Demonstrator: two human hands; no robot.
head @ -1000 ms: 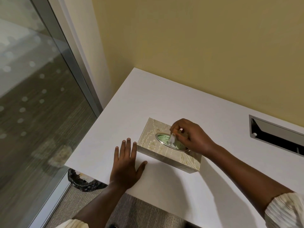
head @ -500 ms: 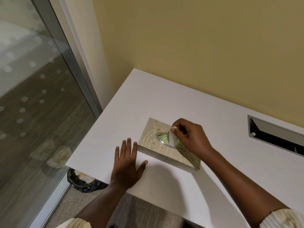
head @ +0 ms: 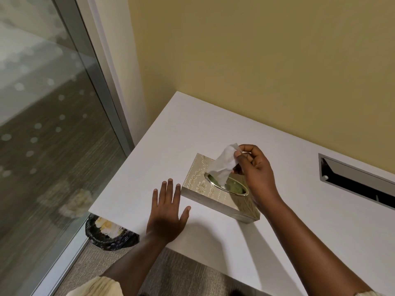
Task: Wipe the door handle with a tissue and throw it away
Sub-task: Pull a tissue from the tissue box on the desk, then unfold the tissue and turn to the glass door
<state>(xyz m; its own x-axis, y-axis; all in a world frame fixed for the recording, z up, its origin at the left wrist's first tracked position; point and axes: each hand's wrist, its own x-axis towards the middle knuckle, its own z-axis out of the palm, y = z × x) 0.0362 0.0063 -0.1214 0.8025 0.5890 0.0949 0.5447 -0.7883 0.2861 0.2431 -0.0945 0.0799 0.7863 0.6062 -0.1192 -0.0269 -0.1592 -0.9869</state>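
A beige patterned tissue box [head: 197,184] with an oval metal-rimmed slot sits on the white table [head: 299,231]. My right hand [head: 255,169] pinches a white tissue [head: 223,164] between thumb and fingers, above the box; the tissue's lower end still runs into the slot. My left hand [head: 167,212] lies flat on the table, fingers spread, just left of the box and holding nothing. No door handle is in view.
A glass wall with a metal frame [head: 94,82] stands at the left. A bin with a black liner [head: 106,233], holding crumpled paper, sits on the floor under the table's left corner. A rectangular cable slot [head: 354,180] is cut into the table at the right.
My right hand has risen from the box's slot, drawing the tissue up out of it. My left hand has stayed flat on the table.
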